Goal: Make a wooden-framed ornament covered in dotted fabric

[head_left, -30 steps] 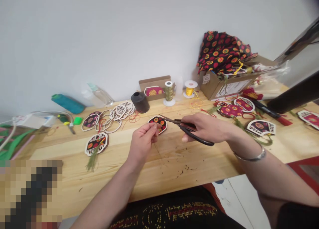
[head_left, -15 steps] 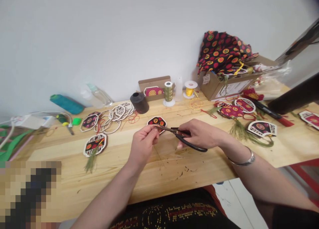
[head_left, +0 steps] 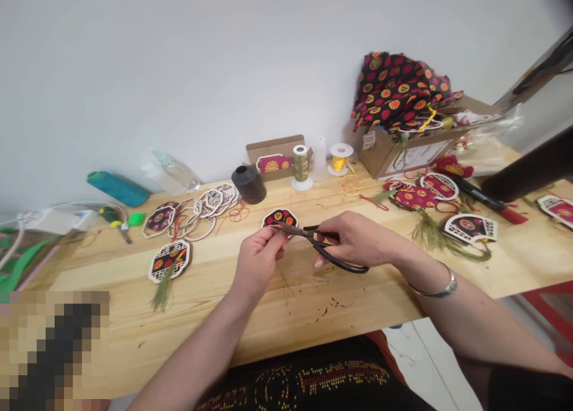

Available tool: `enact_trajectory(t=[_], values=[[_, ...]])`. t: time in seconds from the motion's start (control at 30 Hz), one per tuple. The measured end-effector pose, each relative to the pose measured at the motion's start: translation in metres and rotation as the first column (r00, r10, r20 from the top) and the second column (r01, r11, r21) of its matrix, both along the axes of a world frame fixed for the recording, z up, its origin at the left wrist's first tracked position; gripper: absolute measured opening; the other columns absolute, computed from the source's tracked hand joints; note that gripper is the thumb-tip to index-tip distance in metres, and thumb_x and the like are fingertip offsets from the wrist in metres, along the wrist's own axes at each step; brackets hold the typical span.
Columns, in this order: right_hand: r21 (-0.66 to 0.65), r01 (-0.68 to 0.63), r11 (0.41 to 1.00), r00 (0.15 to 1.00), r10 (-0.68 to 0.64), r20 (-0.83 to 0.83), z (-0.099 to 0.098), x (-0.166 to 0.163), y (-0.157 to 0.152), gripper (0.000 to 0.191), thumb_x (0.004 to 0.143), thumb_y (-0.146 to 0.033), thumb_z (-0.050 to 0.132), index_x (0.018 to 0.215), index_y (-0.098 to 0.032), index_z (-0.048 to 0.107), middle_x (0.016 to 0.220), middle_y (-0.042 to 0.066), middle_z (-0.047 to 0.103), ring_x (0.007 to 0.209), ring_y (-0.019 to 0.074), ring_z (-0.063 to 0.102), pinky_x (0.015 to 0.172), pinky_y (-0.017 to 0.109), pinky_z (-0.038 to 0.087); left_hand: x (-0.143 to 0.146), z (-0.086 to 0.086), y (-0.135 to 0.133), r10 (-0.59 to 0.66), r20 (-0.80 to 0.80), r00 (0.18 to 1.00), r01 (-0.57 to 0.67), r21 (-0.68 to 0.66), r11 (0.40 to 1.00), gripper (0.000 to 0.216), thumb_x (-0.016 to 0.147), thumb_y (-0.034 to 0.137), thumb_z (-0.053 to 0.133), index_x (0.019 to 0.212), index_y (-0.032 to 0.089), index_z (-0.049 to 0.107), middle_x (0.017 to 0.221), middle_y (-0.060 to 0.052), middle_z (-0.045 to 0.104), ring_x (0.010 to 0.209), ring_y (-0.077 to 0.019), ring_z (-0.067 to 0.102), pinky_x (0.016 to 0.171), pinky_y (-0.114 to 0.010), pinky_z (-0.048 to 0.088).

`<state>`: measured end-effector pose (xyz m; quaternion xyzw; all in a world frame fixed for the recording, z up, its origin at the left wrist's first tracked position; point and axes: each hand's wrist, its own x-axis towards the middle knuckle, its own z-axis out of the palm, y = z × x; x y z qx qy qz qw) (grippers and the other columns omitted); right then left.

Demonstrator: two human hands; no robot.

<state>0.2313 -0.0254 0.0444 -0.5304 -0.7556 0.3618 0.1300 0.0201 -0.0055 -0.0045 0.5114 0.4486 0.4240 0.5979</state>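
Observation:
My right hand [head_left: 358,239] grips black-handled scissors [head_left: 326,250], blades pointing left toward my left hand. My left hand [head_left: 259,257] is closed in a pinch on thin green threads [head_left: 282,274] that hang down from the fingers over the wooden table [head_left: 268,303]. The scissor tips meet the pinched fingers. Just behind the hands lies a small dark patterned ornament [head_left: 280,218]. A silver bracelet [head_left: 436,289] circles my right wrist.
Several framed ornaments [head_left: 210,202] and a tasselled one [head_left: 169,260] lie at the left; more [head_left: 468,227] lie at the right. A black spool [head_left: 248,184], green spool [head_left: 301,163], yellow spool [head_left: 340,158] and a cardboard box with patterned fabric [head_left: 398,92] stand at the back.
My right hand brought the scissors left until the blade tips reached my left fingers. The left hand stayed nearly in place, still pinched.

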Motion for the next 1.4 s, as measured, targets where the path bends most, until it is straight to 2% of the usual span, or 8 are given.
enact_trajectory(t=[0.63,1.03,1.4], values=[[0.071,0.022,0.997,0.999,-0.025,0.046,-0.0032,0.0023,0.0008,0.033,0.076,-0.049,0.073,0.072,-0.017,0.066,0.056,-0.006,0.044,0.053,0.0078,0.033,0.053,0.024,0.023,0.0011,0.0040,0.0011,-0.018,0.035,0.999,0.017,0.025,1.000,0.024,0.080,0.028,0.064,0.061,0.015,0.060,0.055,0.004,0.047,0.050,-0.0068,0.033,0.049,-0.023,0.022],[0.116,0.043,0.992,0.997,-0.051,0.065,-0.0069,0.0034,0.0023,0.024,0.076,-0.039,0.075,0.074,-0.016,0.071,0.055,-0.006,0.049,0.052,0.0073,0.032,0.053,0.024,0.022,0.0019,0.0061,-0.0003,-0.012,0.034,0.999,0.011,0.018,1.000,0.024,0.079,0.028,0.066,0.060,0.015,0.059,0.055,0.004,0.048,0.051,-0.0070,0.035,0.049,-0.022,0.024],[0.122,0.037,0.992,0.997,-0.045,0.064,-0.0060,0.0034,0.0021,0.026,0.078,-0.041,0.074,0.074,-0.015,0.070,0.055,-0.005,0.052,0.052,0.0073,0.033,0.054,0.025,0.023,0.0019,0.0078,-0.0015,-0.011,0.027,1.000,0.011,0.019,1.000,0.024,0.079,0.030,0.067,0.061,0.015,0.060,0.056,0.004,0.048,0.052,-0.0072,0.035,0.049,-0.022,0.024]])
